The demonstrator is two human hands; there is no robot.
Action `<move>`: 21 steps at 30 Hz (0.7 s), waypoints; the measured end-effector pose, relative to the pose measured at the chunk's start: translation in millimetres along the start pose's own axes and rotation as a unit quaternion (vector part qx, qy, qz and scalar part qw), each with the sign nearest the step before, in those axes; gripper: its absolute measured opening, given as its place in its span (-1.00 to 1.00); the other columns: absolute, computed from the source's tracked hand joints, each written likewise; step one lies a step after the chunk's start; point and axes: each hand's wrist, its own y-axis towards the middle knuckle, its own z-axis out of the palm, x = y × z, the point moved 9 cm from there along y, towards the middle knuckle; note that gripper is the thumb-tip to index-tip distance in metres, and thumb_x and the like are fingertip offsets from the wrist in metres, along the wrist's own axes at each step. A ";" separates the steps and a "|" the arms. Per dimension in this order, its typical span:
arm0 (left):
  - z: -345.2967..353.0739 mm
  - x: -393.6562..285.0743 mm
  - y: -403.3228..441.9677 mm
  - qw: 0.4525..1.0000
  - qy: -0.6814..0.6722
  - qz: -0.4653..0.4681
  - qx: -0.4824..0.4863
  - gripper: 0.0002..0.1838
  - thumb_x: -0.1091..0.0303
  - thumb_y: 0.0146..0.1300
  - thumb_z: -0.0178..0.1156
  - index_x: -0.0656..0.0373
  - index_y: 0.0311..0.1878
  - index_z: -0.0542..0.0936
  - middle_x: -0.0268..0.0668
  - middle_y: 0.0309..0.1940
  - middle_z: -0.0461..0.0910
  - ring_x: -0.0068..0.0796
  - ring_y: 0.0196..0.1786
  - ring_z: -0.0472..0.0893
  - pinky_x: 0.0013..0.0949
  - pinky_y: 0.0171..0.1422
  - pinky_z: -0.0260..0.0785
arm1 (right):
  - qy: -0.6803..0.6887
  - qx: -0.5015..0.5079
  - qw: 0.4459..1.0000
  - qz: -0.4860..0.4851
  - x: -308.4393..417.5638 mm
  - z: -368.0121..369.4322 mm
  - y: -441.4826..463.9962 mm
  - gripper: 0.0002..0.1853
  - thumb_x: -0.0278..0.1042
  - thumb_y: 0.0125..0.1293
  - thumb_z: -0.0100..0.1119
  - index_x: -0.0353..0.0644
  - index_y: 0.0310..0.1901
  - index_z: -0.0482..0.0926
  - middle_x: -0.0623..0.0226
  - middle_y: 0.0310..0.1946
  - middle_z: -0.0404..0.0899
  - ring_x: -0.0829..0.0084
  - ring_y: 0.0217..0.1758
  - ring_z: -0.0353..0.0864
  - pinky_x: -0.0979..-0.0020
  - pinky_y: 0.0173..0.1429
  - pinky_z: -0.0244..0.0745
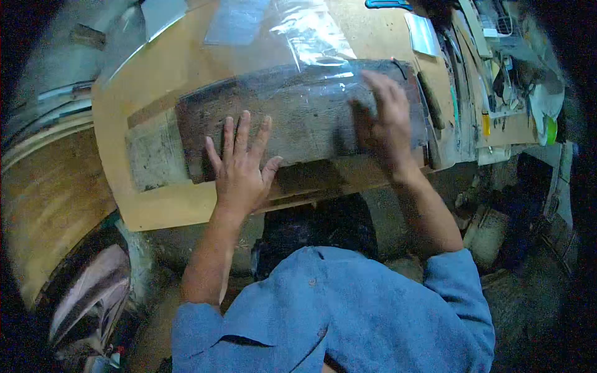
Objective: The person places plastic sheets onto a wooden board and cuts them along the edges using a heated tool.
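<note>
My left hand (239, 177) lies flat with its fingers spread on the lower left part of a long dark brown wooden board (298, 118). Over the right part of that board is my right hand (388, 118), slightly blurred, its thumb apart from its fingers and nothing visible in it. Whether it touches the board I cannot tell. A shiny clear plastic sheet (317, 37) runs from the back of the table onto the board's upper edge. Sticking out at the board's left end is a pale greyish slab (154, 152).
Beneath everything is a yellowish tabletop (168, 208) with a curved left edge. Another clear plastic piece (236, 22) and a blue-handled tool (388, 4) lie at the back. Strips and tools crowd the right side, near a green roll of tape (551, 130). A dark stool (317, 227) stands below.
</note>
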 end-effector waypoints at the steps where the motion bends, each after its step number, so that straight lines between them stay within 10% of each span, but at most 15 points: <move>1: -2.2 0.9 2.0 1.000 0.000 0.001 0.000 -0.31 -0.05 0.35 0.02 -0.27 0.52 0.09 -0.20 0.55 -0.09 0.01 0.56 -0.11 0.35 0.49 -0.44 | 0.006 0.035 0.998 -0.046 13.2 2.4 -15.3 -0.47 -0.28 0.22 0.28 -0.05 0.24 0.42 0.07 0.13 0.45 0.06 0.24 0.41 0.11 0.28 0.32; 8: -6.7 16.3 11.3 0.999 0.037 -0.016 -0.028 -0.32 -0.02 0.36 0.02 -0.26 0.51 0.11 -0.20 0.55 -0.09 -0.03 0.57 -0.11 0.30 0.50 -0.45 | -0.092 0.156 0.983 -0.039 29.7 29.3 -83.9 -0.38 -0.02 0.29 0.15 0.02 0.36 0.34 0.10 0.40 0.23 0.11 0.49 0.16 0.03 0.50 -0.02; 21: -13.6 -1.9 8.0 0.994 -0.069 0.023 -0.079 -0.31 -0.17 0.33 0.01 -0.25 0.49 0.17 0.00 0.51 -0.03 0.09 0.54 -0.06 0.26 0.51 -0.36 | -0.035 0.101 0.994 -0.031 32.3 13.6 -54.3 -0.34 -0.04 0.17 0.30 -0.06 0.29 0.40 -0.09 0.25 0.33 -0.09 0.34 0.28 -0.06 0.44 0.07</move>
